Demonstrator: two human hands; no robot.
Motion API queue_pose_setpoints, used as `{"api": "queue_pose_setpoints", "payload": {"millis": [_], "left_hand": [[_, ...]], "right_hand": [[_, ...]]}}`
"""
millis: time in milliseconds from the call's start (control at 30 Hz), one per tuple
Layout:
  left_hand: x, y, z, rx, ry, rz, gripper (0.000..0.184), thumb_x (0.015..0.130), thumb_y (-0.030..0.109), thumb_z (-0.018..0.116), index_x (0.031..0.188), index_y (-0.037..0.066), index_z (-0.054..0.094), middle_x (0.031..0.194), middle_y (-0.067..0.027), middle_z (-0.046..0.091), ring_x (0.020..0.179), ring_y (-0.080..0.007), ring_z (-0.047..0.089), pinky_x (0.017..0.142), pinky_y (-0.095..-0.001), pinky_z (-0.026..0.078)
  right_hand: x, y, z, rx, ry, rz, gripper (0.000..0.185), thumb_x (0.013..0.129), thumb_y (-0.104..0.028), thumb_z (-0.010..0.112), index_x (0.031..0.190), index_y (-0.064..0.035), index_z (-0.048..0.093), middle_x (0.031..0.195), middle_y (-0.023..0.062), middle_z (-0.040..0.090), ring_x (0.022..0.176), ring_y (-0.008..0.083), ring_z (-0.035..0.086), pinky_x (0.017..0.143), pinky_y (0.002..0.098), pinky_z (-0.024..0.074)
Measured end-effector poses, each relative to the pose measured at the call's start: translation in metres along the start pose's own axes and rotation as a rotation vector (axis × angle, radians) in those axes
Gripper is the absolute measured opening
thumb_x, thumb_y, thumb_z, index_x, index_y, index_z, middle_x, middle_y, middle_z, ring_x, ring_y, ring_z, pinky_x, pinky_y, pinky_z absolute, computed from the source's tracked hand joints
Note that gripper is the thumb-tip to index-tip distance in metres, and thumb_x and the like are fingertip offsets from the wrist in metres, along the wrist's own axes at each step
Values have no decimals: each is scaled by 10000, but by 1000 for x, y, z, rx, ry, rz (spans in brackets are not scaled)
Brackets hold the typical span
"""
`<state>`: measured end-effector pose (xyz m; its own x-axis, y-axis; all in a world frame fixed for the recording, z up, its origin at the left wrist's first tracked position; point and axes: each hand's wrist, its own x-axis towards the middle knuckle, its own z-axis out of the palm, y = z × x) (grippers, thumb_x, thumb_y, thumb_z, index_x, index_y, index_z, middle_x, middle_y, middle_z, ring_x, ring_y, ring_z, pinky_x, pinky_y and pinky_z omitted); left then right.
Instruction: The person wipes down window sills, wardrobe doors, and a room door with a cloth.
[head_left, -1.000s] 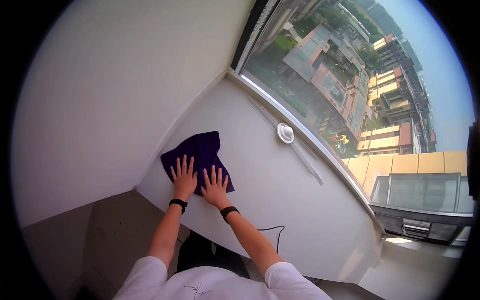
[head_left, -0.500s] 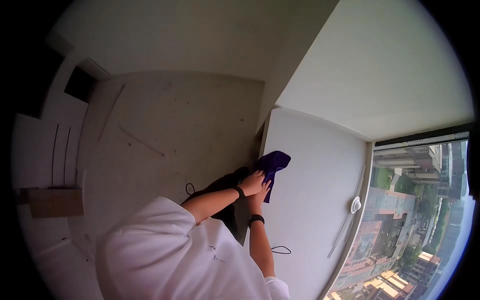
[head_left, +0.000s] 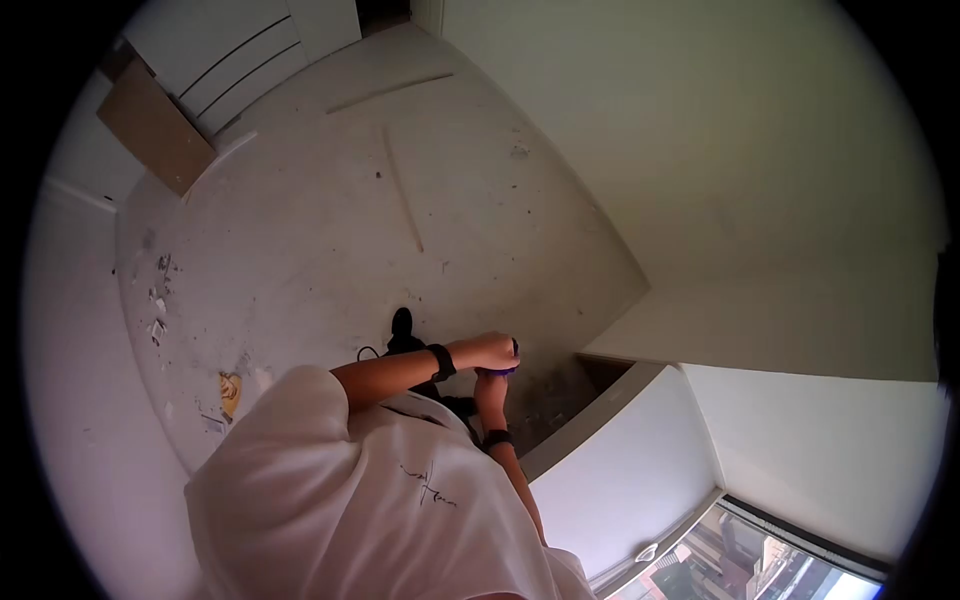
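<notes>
A dark purple cloth (head_left: 497, 372) is bunched up between my two hands, with only small folds of it showing. My left hand (head_left: 488, 350) is closed around the upper part of it. Just below, my right hand (head_left: 491, 388) is closed against the cloth's underside, its fingers partly hidden. Both hands are in front of my body, over the floor and beside the white ledge (head_left: 625, 475) under the window.
Thin strips (head_left: 400, 190) lie on the dusty floor (head_left: 320, 220). A brown board (head_left: 155, 125) leans near white drawers (head_left: 245, 65) at the upper left. A crumpled yellow item (head_left: 230, 393) lies at the left. The window (head_left: 740, 555) is at the lower right.
My view has swung toward the floor and room. The cloth, spread over the ledge's edge under my hands before, is now off the ledge and bunched up in both hands.
</notes>
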<state>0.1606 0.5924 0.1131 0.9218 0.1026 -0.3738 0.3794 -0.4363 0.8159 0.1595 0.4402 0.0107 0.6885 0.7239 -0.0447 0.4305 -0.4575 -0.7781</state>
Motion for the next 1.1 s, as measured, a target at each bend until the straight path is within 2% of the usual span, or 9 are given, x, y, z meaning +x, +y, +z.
{"api": "queue_pose_setpoints", "payload": {"millis": [100, 200, 267, 367, 700, 833, 900, 1033, 1100], "left_hand": [[-51, 2, -88, -144, 131, -55, 372, 837, 292, 599, 726, -53, 686, 709, -237, 678, 658, -413, 663, 690, -497, 531], [-102, 3, -158, -125, 474, 222, 329, 884, 267, 597, 872, -49, 686, 871, -213, 710, 754, -384, 681, 743, -474, 542], [-146, 15, -215, -23, 365, 167, 359, 933, 213, 607, 1206, -19, 642, 1241, -196, 651, 1026, -326, 669, 889, -423, 533], [-176, -18, -250, 45, 412, 132, 436, 938, 186, 612, 1334, 8, 579, 1387, -181, 571, 1171, -315, 620, 960, -403, 518], [-165, -120, -359, -151, 822, 13, 353, 917, 107, 615, 1247, -13, 640, 1260, -201, 657, 1111, -358, 652, 944, -398, 538], [-139, -151, -439, -164, 972, -13, 303, 904, 63, 610, 1192, -13, 665, 1181, -217, 685, 1047, -381, 673, 892, -402, 550], [-127, -165, -484, -177, 1025, -45, 297, 902, 55, 607, 1186, -11, 666, 1165, -222, 688, 1047, -387, 672, 890, -397, 546], [-119, -212, -558, -269, 1052, -337, 274, 899, 31, 588, 1161, -11, 655, 1144, -240, 687, 1002, -370, 684, 833, -373, 537], [-115, -227, -592, -550, 1374, -71, 277, 924, 10, 568, 1188, -17, 647, 1088, -208, 709, 989, -286, 702, 845, -352, 529]], "right_hand": [[66, -56, 28, 24, -32, 1, 333, 971, -82, 491, 1284, -4, 572, 1140, 214, 678, 1016, 374, 660, 840, 450, 518], [130, -101, 48, 215, -89, 27, 345, 974, -70, 485, 1303, -1, 564, 1162, 191, 674, 1035, 342, 650, 861, 429, 509], [181, -120, 68, 399, -132, 65, 354, 976, -62, 481, 1316, 1, 558, 1176, 177, 671, 1047, 320, 643, 875, 414, 502], [246, -169, 97, 648, -174, 98, 367, 979, -51, 475, 1334, 4, 549, 1198, 154, 667, 1066, 289, 633, 895, 393, 493], [368, -380, 142, 730, -222, -256, 530, 936, 98, 350, 1440, -2, 482, 1368, 148, 586, 1172, 252, 598, 978, 327, 477], [435, -447, 150, 352, -263, -562, 502, 833, 111, 470, 1318, 34, 575, 1296, 213, 601, 1168, 387, 596, 980, 410, 478], [468, -482, 166, 54, -246, -964, 481, 762, 67, 566, 1237, 26, 624, 1239, 203, 619, 1164, 415, 580, 986, 486, 471], [527, -551, 224, 181, -221, -1209, 435, 752, 7, 645, 1186, 9, 648, 1289, 183, 590, 1326, 420, 496, 1095, 543, 420], [562, -577, 250, 201, -228, -1286, 441, 767, 5, 644, 1208, -1, 642, 1328, 174, 571, 1350, 416, 479, 1099, 546, 417]]}}
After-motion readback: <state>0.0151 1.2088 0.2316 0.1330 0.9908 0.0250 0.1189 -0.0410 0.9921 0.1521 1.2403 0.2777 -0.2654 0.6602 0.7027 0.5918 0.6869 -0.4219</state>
